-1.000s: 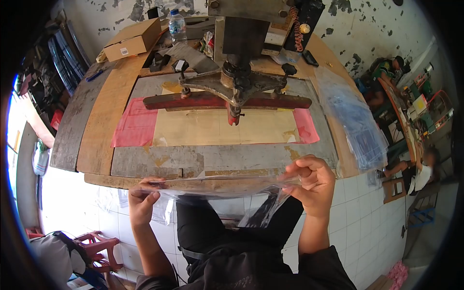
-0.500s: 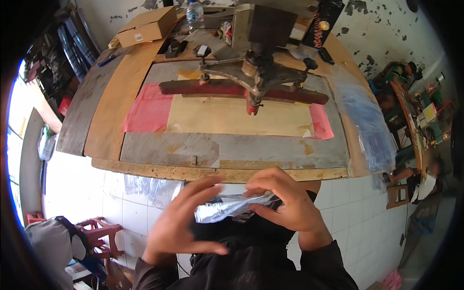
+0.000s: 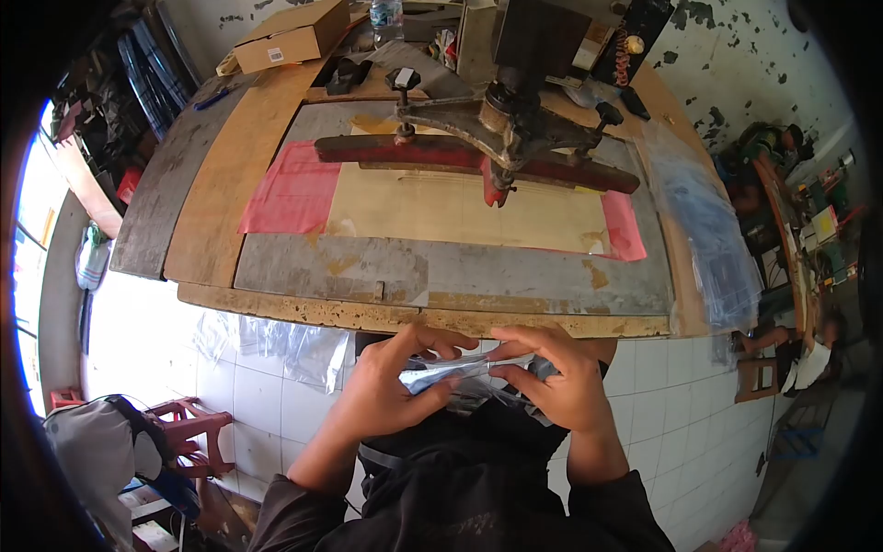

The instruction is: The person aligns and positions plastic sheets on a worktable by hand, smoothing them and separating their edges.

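Observation:
A clear plastic sheet (image 3: pixel 446 372), bunched and shiny, hangs between my hands over my lap, just below the table's front edge. My left hand (image 3: pixel 391 382) pinches its left part between thumb and fingers. On the other side my right hand (image 3: pixel 552 373) grips it near the middle, fingertips close to those of the left. Beyond the hands, a press head with a red bar (image 3: pixel 414 150) stands over a cream sheet (image 3: pixel 460 213), which has pink pieces (image 3: pixel 290 189) at its ends.
Layered clear plastic (image 3: pixel 704 239) lies on the table's right side. A cardboard box (image 3: pixel 292 39) and a bottle (image 3: pixel 386 20) stand at the back. More plastic (image 3: pixel 294 350) hangs at the front left. A person (image 3: pixel 768 152) sits far right; a red stool (image 3: pixel 198 432) stands lower left.
The hands have come together from wide apart, and the stretched plastic is now gathered. My left hand, open half a second ago, has closed on it. The view has shifted, moving the table up and right.

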Available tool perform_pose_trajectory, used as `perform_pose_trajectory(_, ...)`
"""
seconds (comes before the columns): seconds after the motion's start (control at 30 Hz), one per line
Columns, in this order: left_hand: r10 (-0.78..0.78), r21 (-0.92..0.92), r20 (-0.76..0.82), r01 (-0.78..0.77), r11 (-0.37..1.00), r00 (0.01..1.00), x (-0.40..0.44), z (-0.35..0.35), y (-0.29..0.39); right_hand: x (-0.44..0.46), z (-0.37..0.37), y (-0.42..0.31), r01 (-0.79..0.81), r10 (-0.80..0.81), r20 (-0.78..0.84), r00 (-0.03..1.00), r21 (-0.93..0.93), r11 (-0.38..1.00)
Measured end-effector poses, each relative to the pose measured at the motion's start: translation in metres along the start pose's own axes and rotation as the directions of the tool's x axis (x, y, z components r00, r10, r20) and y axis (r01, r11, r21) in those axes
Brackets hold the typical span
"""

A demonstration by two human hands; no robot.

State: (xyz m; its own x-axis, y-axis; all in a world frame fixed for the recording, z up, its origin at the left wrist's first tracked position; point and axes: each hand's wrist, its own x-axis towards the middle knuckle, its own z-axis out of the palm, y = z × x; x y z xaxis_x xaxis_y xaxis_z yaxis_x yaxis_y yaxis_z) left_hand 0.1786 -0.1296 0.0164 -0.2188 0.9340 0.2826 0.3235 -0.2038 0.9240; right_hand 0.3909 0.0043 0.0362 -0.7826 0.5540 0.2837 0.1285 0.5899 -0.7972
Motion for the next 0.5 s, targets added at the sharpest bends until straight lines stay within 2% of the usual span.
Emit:
perform_pose_trajectory(0.07,-0.039,0.017,0.039,0.038,0.999,0.998,0.003,0.001,0.005,0.006,0.0,-0.006,0.033,-0.032,0.02,0.999,-0.02,0.999)
perform_pose_trajectory(0.1,-0.02,0.086,0.043,0.016,0.996,0.999,0.006,0.004,0.004,0.008,0.001,-0.008,0.033,-0.032,0.019,0.999,-0.018,0.999)
perform_pose_trajectory(0.17,0.0,0.155,0.046,-0.007,0.988,0.999,0.006,0.004,-0.001,0.012,0.003,-0.01,0.173,-0.191,-0.106,0.976,-0.158,0.972)
perform_pose_trajectory(0.2,-0.006,0.148,-0.029,0.01,0.989,1.0,0.004,0.001,-0.005,0.009,0.001,-0.009,0.174,-0.192,-0.105,0.976,-0.159,0.972)
perform_pose_trajectory(0.23,-0.011,0.14,-0.104,0.026,0.99,0.995,0.003,-0.003,-0.008,0.002,-0.004,-0.007,0.202,-0.233,-0.206,0.951,-0.159,0.966)
perform_pose_trajectory(0.27,-0.07,0.044,-0.214,0.082,0.996,0.974,0.001,-0.007,-0.009,-0.006,-0.01,-0.005,0.23,-0.27,-0.304,0.914,-0.162,0.96)
perform_pose_trajectory(0.3,-0.07,0.042,-0.217,0.081,0.996,0.974,-0.003,-0.015,-0.014,-0.021,-0.018,-0.004,0.232,-0.272,-0.301,0.914,-0.163,0.959)
perform_pose_trajectory(0.33,-0.118,-0.023,-0.324,0.117,0.993,0.939,-0.009,-0.024,-0.021,-0.04,-0.028,-0.006,0.207,-0.186,-0.164,0.969,0.117,0.971)
perform_pose_trajectory(0.37,-0.171,-0.092,-0.424,0.146,0.985,0.889,-0.013,-0.031,-0.025,-0.053,-0.039,-0.006,0.125,-0.134,-0.003,0.991,0.381,0.916)
perform_pose_trajectory(0.4,-0.18,-0.171,-0.472,0.111,0.979,0.863,-0.015,-0.035,-0.025,-0.058,-0.05,-0.003,0.078,-0.169,0.206,0.964,0.388,0.918)
perform_pose_trajectory(0.43,-0.193,-0.248,-0.516,0.071,0.966,0.834,-0.016,-0.039,-0.025,-0.062,-0.06,-0.001,0.031,-0.199,0.403,0.893,0.385,0.923)
perform_pose_trajectory(0.47,-0.197,-0.257,-0.514,0.069,0.964,0.835,-0.021,-0.046,-0.031,-0.063,-0.067,0.005,-0.058,-0.135,0.507,0.851,0.347,0.936)
perform_pose_trajectory(0.5,-0.199,-0.26,-0.511,0.07,0.963,0.836,-0.023,-0.05,-0.034,-0.076,-0.07,0.007,-0.29,0.128,0.549,0.826,0.221,0.931)
